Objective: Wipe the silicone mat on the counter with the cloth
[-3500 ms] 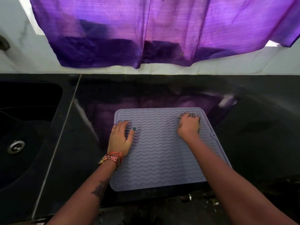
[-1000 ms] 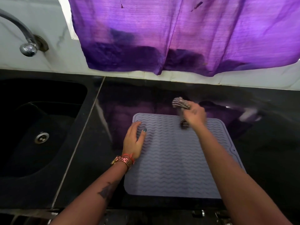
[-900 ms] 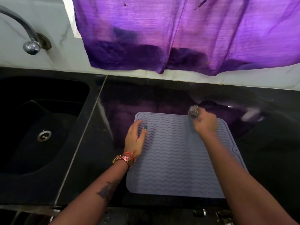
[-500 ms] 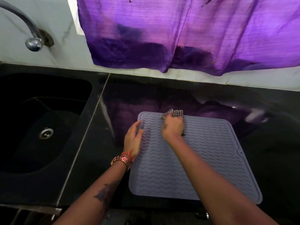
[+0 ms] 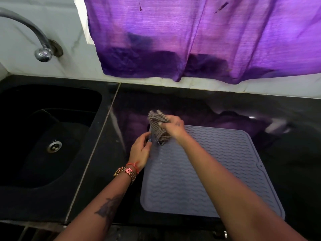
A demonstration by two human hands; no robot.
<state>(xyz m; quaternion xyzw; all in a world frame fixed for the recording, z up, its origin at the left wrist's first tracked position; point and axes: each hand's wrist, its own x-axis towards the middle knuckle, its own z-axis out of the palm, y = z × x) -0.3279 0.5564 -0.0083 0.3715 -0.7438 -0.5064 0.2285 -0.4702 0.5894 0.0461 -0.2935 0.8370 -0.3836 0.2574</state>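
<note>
- The right hand (image 5: pixel 174 126) had its fingers clenched around one bunched black-and-white checked cloth (image 5: pixel 159 128), held blurred above the far left corner of the mat.
- The left hand (image 5: pixel 140 151), fingers loosely curled and grasping nothing, rested at the left edge of the one grey-lilac wavy-ribbed silicone mat (image 5: pixel 217 171).
- One rose-gold link watch (image 5: pixel 126 173) and one orange thread sat on the left wrist.
- The mat lay flat on the glossy black tabletop (image 5: pixel 286 162), right of one black sink (image 5: pixel 43 136).
- One purple curtain (image 5: pixel 191 40) hung behind.
- No readable writing showed.
</note>
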